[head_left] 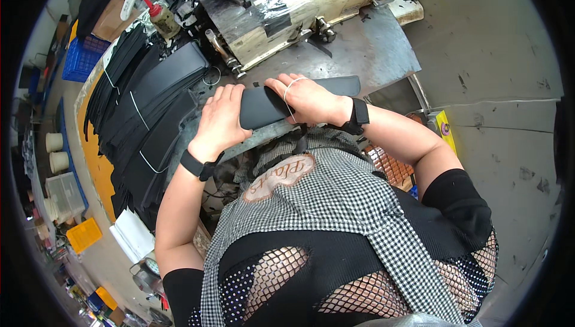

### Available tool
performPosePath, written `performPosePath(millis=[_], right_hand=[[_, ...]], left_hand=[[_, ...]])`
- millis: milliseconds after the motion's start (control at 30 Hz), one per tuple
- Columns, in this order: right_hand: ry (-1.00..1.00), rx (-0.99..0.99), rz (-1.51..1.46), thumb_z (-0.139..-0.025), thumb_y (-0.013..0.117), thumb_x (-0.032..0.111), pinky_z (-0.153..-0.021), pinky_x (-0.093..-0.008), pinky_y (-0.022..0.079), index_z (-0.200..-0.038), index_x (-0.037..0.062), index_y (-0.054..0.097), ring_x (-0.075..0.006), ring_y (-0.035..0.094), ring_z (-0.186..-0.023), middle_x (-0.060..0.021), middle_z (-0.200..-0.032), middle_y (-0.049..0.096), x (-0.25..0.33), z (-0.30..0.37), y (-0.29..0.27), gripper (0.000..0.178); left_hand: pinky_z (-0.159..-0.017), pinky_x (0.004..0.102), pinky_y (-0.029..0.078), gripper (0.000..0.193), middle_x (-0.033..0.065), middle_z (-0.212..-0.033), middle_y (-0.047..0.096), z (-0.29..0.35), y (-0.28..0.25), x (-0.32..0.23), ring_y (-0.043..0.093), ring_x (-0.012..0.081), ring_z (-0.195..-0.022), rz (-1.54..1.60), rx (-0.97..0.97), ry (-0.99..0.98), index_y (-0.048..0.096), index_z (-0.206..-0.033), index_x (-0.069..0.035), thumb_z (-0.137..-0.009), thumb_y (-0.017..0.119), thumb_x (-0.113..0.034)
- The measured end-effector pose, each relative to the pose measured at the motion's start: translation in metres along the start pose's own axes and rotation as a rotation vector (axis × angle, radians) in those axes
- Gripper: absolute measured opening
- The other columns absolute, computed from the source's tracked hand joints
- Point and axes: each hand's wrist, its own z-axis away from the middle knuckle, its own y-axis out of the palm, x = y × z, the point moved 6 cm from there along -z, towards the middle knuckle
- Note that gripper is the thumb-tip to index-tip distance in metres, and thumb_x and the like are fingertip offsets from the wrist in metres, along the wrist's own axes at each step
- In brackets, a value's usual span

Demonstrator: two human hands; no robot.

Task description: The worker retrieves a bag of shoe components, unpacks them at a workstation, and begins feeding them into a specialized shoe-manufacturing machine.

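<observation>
Over the near edge of the metal worktable, my left hand (223, 113) grips the left end of a stack of flat black leather-like strips (259, 108), thumb on the near edge and fingers on the far one. My right hand (306, 100) is wrapped over the stack's middle. A thin white rubber band (288, 92) loops around the right hand's fingers; whether it also circles the strips is hidden. Past my right wrist the stack's rounded right end (346, 85) shows.
A cream-coloured machine (311, 6) stands on the metal tabletop (383, 48) ahead. At the left lie several banded bundles of black strips (144, 96). Beyond them are a red-capped bottle (163, 20) and a blue crate (84, 57). A grey wall (491, 39) rises at the right.
</observation>
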Motion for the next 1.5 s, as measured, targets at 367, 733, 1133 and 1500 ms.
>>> performPosePath(millis=[367, 733, 1133, 1500], right_hand=[[-0.06, -0.154, -0.569, -0.054, 0.077, 0.021, -0.095, -0.032, 0.037, -0.122, -0.0037, 0.042, -0.0224, 0.05, -0.107, -0.0146, -0.112, 0.052, 0.019, 0.004, -0.105, 0.08], [0.057, -0.004, -0.903, -0.056, 0.08, 0.022, -0.094, -0.0309, 0.038, -0.12, -0.0049, 0.039, -0.0212, 0.05, -0.106, -0.0153, -0.109, 0.053, 0.059, -0.019, -0.092, 0.081], [0.016, -0.058, -1.198, -0.059, 0.083, 0.017, -0.097, -0.0345, 0.036, -0.134, -0.0017, 0.027, -0.0207, 0.048, -0.112, -0.0132, -0.122, 0.047, 0.068, -0.025, -0.086, 0.095], [-0.096, 0.131, -1.307, -0.074, 0.069, 0.041, -0.077, -0.0265, 0.045, -0.077, -0.0003, 0.068, -0.0149, 0.06, -0.079, -0.0076, -0.077, 0.066, 0.092, -0.032, -0.124, 0.042]], left_hand=[[-0.105, 0.0395, 0.029, 0.106, 0.0136, -0.135, 0.037, 0.028, -0.086, 0.023, 0.036, 0.025, -0.126, 1.211, -0.478, 0.019, 0.025, -0.138, -0.005, -0.054, 0.085, -0.028], [-0.091, 0.0427, 0.046, 0.088, 0.0202, -0.122, 0.046, 0.006, -0.108, -0.024, 0.055, 0.03, -0.104, 1.543, -0.656, 0.243, 0.025, -0.136, -0.013, -0.063, 0.074, -0.016], [-0.084, 0.0354, 0.052, 0.086, 0.0105, -0.139, 0.033, 0.005, -0.121, -0.015, 0.056, 0.0219, -0.1, 1.487, -0.675, 0.324, 0.037, -0.13, -0.005, -0.058, 0.08, -0.019], [-0.089, 0.0357, 0.046, 0.07, 0.0092, -0.133, 0.037, 0.009, -0.161, -0.026, 0.054, 0.021, -0.101, 1.966, -0.387, 0.599, 0.036, -0.13, -0.003, -0.068, 0.069, -0.007]])
